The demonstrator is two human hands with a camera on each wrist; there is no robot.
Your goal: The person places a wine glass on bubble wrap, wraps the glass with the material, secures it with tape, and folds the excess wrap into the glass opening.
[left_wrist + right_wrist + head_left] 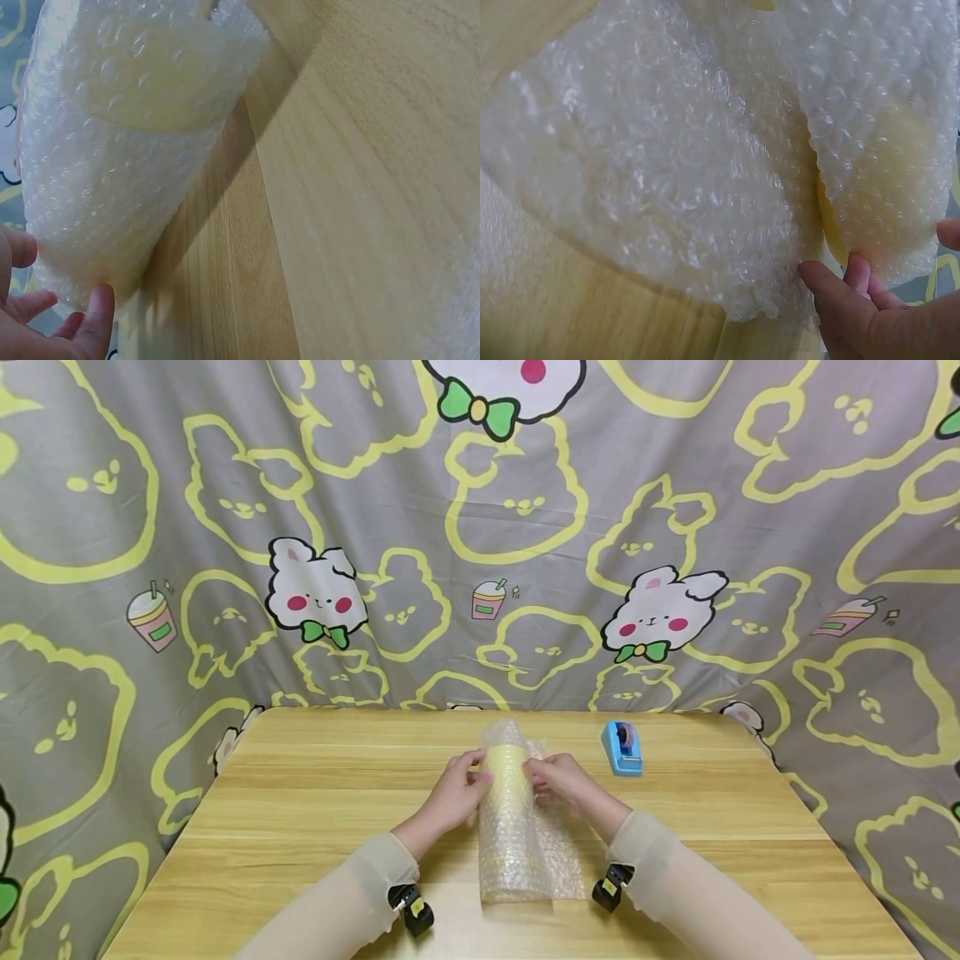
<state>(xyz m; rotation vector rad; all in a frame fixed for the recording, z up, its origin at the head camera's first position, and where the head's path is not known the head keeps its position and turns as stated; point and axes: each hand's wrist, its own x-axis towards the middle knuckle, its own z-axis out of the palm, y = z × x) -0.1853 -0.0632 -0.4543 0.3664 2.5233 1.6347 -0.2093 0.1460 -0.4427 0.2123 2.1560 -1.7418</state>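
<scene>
A pale yellow object (157, 86) shows through a roll of clear bubble wrap (510, 852), which stands out toward the middle front of the table. Its kind is hidden by the wrap. In the head view my left hand (456, 789) holds the roll's left side near its far end, thumb and fingers against the bubbles. At the opposite side, my right hand (566, 781) pinches the wrap by its edge. The right wrist view shows a loose flap (652, 172) spreading away from the roll, and a bare yellow edge (830, 221) in the gap beside the fingers.
A blue tape dispenser (622, 749) with a roll of tape stands at the back right of the wooden table (315, 810). Behind the table hangs a grey curtain (420, 510) printed with cartoon animals.
</scene>
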